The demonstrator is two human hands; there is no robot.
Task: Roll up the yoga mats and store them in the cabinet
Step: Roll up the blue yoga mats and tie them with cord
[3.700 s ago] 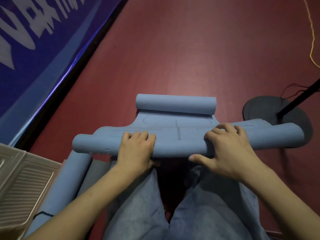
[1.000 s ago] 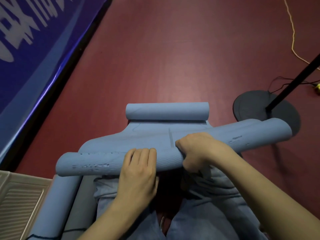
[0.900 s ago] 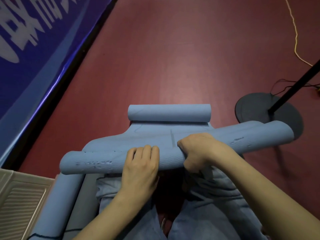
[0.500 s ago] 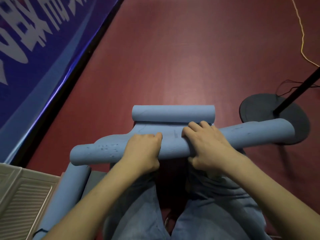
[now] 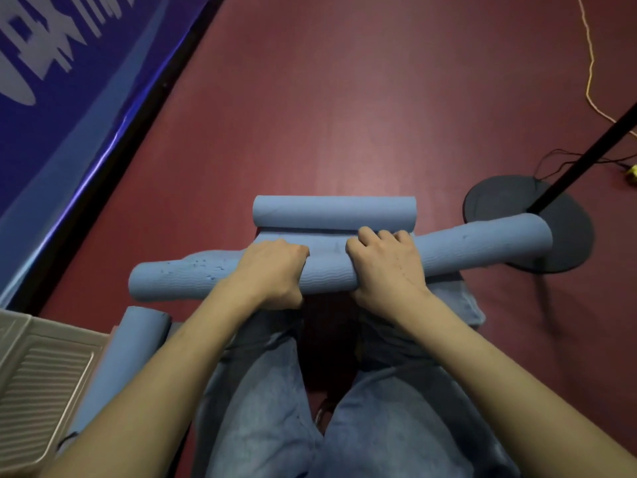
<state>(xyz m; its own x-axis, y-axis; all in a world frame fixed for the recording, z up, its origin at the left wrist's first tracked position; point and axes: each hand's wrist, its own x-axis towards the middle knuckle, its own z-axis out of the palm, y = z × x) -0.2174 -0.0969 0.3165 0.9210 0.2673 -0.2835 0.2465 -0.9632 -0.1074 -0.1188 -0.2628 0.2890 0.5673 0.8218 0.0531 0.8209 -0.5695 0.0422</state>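
Note:
A blue yoga mat (image 5: 482,241) lies across my knees as a long roll, slanting up to the right. My left hand (image 5: 272,270) and my right hand (image 5: 386,260) both grip its middle, fingers curled over the top. Only a narrow strip of flat mat shows beyond my fingers, leading to the mat's far end, a shorter curled roll (image 5: 334,212) on the red floor. Another rolled blue mat (image 5: 120,360) lies at my lower left.
A beige slatted cabinet panel (image 5: 38,381) is at the lower left. A blue banner (image 5: 51,84) runs along the left. A black round stand base (image 5: 499,208) with a pole sits at the right, touching the roll's end; cables (image 5: 591,70) trail beyond.
The roll has moved forward and grown thicker, taking up most of the flat mat. Both hands shifted forward with it and now sit close together near its middle.

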